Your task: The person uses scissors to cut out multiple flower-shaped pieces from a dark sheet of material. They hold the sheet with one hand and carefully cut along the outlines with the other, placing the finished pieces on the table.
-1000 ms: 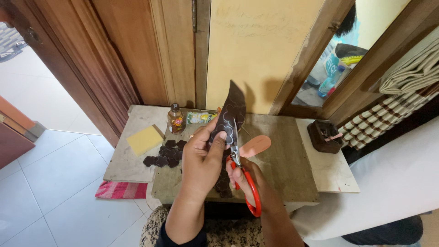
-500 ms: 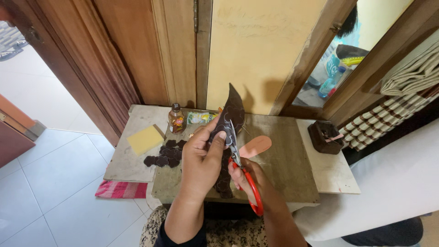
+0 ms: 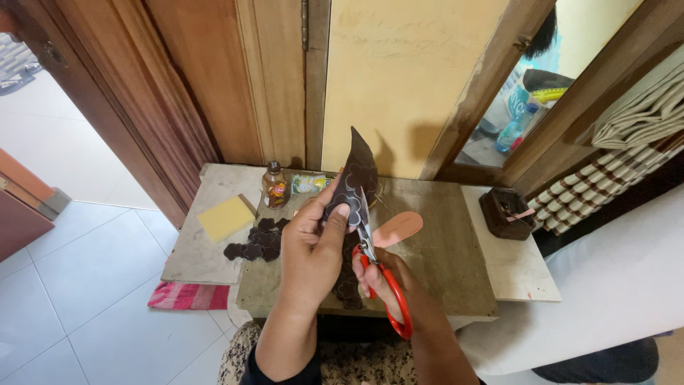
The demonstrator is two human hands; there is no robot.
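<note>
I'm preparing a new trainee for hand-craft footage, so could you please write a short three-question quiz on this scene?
1. True or false: the right hand holds red-handled scissors.
2. What does the left hand pinch?
A. the yellow sponge
B. a dark patterned sheet
C. the small brown bottle
3. Fill in: a pile of dark cut-out pieces lies on the low table to the ____ of the left hand, as the picture shows it.

Key: 1 true; 2 B; 3 left.
</note>
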